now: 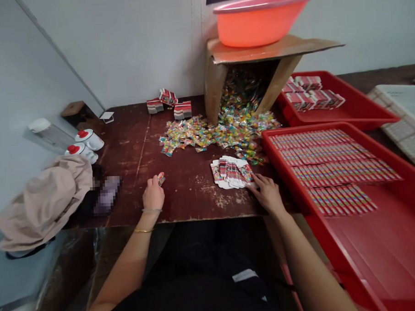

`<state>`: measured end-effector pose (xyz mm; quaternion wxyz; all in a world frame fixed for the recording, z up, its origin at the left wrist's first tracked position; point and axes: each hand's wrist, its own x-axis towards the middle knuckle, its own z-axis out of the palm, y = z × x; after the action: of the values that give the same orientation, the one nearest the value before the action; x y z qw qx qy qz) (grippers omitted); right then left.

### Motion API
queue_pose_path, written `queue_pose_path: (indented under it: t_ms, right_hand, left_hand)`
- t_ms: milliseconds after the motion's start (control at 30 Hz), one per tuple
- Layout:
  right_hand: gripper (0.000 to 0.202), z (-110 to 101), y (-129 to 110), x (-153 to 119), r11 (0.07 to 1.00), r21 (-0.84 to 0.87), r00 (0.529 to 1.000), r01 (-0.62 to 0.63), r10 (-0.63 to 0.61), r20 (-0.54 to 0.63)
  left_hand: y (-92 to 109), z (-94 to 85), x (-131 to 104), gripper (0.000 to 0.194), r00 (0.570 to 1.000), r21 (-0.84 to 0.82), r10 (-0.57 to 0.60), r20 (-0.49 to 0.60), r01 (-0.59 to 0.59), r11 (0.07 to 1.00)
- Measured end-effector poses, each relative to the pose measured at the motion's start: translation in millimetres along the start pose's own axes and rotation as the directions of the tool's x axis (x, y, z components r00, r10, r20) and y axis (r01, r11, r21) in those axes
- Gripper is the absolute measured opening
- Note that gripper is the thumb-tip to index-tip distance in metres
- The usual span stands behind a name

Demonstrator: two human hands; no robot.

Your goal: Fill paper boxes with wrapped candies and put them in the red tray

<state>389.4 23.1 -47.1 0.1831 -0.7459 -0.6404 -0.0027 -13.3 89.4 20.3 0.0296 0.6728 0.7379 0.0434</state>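
My left hand (153,194) is closed on a small colourful packet (161,178) above the dark red table (182,198), near its front edge. To the right, my right hand (267,192) touches the right end of a fanned pile of flat printed boxes (230,172), its fingers apart. Behind the pile, many wrapped candies (227,129) spread over the table and spill from a cardboard box (214,82) lying on its side.
A red tray (376,240) with rows of filled packs stands at the right, another red tray (356,107) behind it. An orange basin (257,25) tops the cardboard box. Box stacks (182,110) sit at the back; lidded cups (90,140) and beige cloth (47,199) are left.
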Motion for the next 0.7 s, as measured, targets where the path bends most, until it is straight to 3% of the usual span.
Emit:
queue_pose_path:
  t_ms: [100, 167, 300, 333, 400, 433, 500, 533, 600, 667, 700]
  right_hand:
    - [0.041, -1, 2, -8, 0.991, 0.114, 0.990, 0.068, -0.053, -0.132]
    - [0.038, -7, 0, -14, 0.973, 0.223, 0.964, 0.060, 0.001, -0.266]
    - [0.026, -28, -33, -30, 0.959, 0.281, 0.836, -0.023, 0.173, -0.520]
    - [0.022, -32, -51, -37, 0.963, 0.268, 0.822, 0.011, 0.144, -0.551]
    - [0.016, -38, -98, -55, 0.940, 0.258, 0.851, 0.221, -0.057, -0.522]
    - [0.018, -39, -123, -65, 0.884, 0.283, 0.864, 0.372, -0.218, -0.455]
    - [0.023, -37, -169, -84, 0.748, 0.360, 0.824, 0.558, -0.448, -0.346]
    - [0.023, -35, -186, -91, 0.706, 0.391, 0.807, 0.591, -0.507, -0.303]
    - [0.021, -31, -201, -97, 0.674, 0.467, 0.813, 0.572, -0.538, -0.220]
    - [0.020, -29, -196, -94, 0.701, 0.538, 0.870, 0.467, -0.473, -0.140]
    - [0.021, -28, -189, -91, 0.724, 0.563, 0.904, 0.398, -0.415, -0.105]
  left_hand:
    - [1, 13.2, -11, 0.054, 0.997, 0.014, 0.072, -0.018, -0.072, 0.997]
    - [0, 16.1, -19, 0.060, 0.995, -0.047, 0.099, -0.031, -0.101, 0.994]
    - [6, 5.8, -35, 0.069, 0.991, -0.364, 0.058, -0.123, -0.099, 0.926]
    - [12, 2.1, -41, 0.071, 0.990, -0.508, 0.089, -0.111, -0.134, 0.851]
    - [28, -2.8, -54, 0.072, 0.968, -0.821, 0.251, 0.016, -0.131, 0.555]
    - [37, -3.3, -61, 0.069, 0.925, -0.931, 0.361, 0.115, -0.026, 0.364]
    - [55, -0.1, -74, 0.055, 0.824, -0.947, 0.475, 0.310, 0.309, 0.083]
    - [62, 3.1, -79, 0.049, 0.783, -0.894, 0.484, 0.389, 0.447, -0.004]
    - [69, 10.4, -85, 0.041, 0.743, -0.793, 0.448, 0.497, 0.599, -0.112]
    - [65, 16.7, -85, 0.040, 0.751, -0.769, 0.398, 0.527, 0.621, -0.151]
    - [60, 18.7, -82, 0.041, 0.788, -0.797, 0.338, 0.515, 0.585, -0.150]
